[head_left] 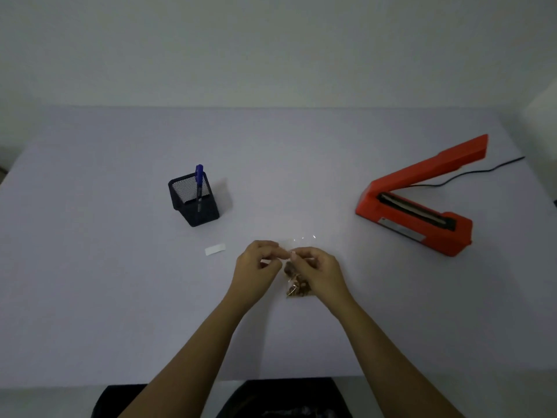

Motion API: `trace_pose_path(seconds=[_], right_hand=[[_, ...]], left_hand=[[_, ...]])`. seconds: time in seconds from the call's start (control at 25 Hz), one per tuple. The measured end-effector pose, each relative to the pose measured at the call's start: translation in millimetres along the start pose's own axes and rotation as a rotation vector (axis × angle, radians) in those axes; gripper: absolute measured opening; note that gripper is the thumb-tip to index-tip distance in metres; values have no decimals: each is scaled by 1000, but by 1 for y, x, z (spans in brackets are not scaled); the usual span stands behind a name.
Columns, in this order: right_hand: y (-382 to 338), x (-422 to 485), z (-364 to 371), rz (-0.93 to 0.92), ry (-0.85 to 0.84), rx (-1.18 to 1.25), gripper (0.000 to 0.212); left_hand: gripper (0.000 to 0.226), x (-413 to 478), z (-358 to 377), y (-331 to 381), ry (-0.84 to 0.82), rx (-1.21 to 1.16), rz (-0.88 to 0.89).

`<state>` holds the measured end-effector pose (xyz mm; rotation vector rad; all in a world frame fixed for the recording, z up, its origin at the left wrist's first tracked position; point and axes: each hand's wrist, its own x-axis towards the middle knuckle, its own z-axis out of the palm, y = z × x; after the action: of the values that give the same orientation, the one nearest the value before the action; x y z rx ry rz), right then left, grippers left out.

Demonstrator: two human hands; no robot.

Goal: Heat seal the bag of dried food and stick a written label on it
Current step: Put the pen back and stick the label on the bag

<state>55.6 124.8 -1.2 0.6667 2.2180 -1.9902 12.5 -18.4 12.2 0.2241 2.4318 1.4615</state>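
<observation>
A small clear bag of brown dried food (297, 286) lies on the table in front of me. My left hand (256, 263) and my right hand (316, 271) meet above it, both pinching the bag's clear upper part between fingertips. My right hand covers much of the bag. A small white label (215, 249) lies flat on the table to the left of my hands. The orange heat sealer (419, 203) stands at the right with its arm raised open. A blue pen (199, 184) stands in a black mesh holder (194, 200) at the back left.
The sealer's black cable (470, 176) runs off toward the table's right edge. The table (90, 267) has a pale lilac top, and its front edge is close to my body. A plain wall rises behind the table.
</observation>
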Motion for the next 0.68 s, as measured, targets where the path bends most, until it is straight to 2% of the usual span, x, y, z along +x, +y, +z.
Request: trace_pose_path(seconds=[0.12, 0.44, 0.68], right_hand=[[9, 10, -9, 6, 11, -76, 12], [16, 46, -25, 20, 54, -268, 12], [24, 58, -26, 60, 100, -436, 9]], left_hand=[[8, 10, 9, -6, 9, -58, -92], [15, 45, 28, -13, -21, -95, -209], [16, 57, 48, -22, 34, 20, -236]])
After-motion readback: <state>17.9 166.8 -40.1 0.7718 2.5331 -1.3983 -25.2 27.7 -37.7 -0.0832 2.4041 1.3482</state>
